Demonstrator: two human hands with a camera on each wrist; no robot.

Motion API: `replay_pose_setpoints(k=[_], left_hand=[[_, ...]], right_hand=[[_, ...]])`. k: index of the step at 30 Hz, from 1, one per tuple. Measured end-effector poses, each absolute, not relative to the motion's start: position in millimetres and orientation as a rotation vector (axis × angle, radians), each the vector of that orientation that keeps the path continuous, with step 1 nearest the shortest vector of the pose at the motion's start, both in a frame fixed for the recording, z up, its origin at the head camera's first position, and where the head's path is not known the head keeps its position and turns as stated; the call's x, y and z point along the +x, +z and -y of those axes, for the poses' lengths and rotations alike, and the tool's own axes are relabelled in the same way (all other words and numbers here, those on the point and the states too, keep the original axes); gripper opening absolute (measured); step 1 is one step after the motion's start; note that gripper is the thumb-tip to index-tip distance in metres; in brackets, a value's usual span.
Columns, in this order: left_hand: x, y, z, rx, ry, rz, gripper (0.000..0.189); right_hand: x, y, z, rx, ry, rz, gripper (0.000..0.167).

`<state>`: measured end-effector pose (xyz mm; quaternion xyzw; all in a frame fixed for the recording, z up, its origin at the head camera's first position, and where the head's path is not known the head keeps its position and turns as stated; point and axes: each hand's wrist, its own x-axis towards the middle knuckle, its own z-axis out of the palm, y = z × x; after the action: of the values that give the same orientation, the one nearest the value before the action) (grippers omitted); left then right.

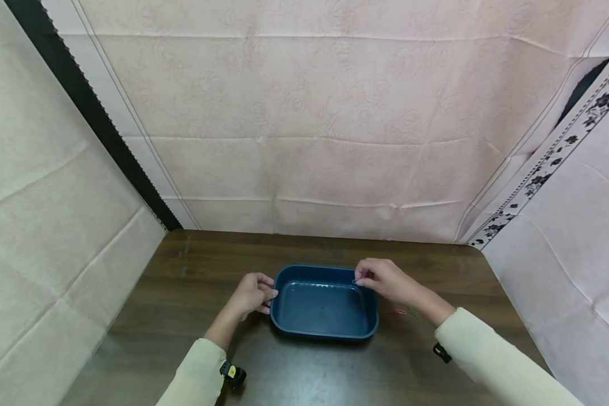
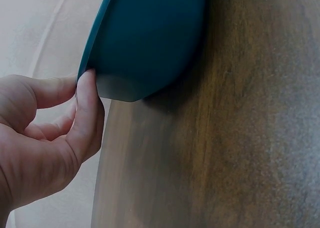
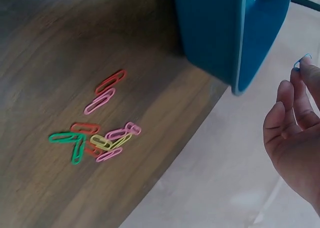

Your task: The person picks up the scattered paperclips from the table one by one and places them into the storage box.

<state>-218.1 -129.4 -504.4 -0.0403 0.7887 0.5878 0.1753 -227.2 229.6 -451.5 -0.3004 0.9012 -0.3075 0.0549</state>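
Note:
A blue rectangular plastic tray (image 1: pixel 325 310) sits on the wooden table, its inside facing up. At its left side, my left hand (image 1: pixel 254 294) pinches the rim between thumb and fingers; the left wrist view shows the fingertips on the tray's edge (image 2: pixel 89 58). My right hand (image 1: pixel 385 279) is over the tray's far right corner, pinching a blue paper clip (image 3: pixel 301 62) between thumb and forefinger. Beside the tray on the right, several loose paper clips lie on the table, among them a red clip (image 3: pixel 110 81), a pink clip (image 3: pixel 100 101) and a green clip (image 3: pixel 78 149).
The brown wooden table (image 1: pixel 193 332) has its far edge against a pale hanging cloth (image 1: pixel 325 169). More cloth stands along the left and right sides. Most of the clips form a small overlapping cluster near my right forearm.

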Motion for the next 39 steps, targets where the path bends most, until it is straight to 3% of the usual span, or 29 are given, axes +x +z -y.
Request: replay_pose_setpoints(k=[24,31,39], left_hand=[[-219.2,-505.3,130.3,-0.120,1.664,-2.225,0.024],[-218.8,-505.1,130.8,-0.124,1.662,-2.222,0.024],[-218.6,-504.1,130.5,-0.119,1.665,-2.216,0.023]], right_hand=[[-232.3,-463.3,-163.5,-1.020,-0.801,-2.600,0.003],[-232.8,-469.0,-150.3,-1.071,-0.751,-2.565,0.012],[-234.2,-475.7,-138.1,-1.126,-0.690,-2.521,0.011]])
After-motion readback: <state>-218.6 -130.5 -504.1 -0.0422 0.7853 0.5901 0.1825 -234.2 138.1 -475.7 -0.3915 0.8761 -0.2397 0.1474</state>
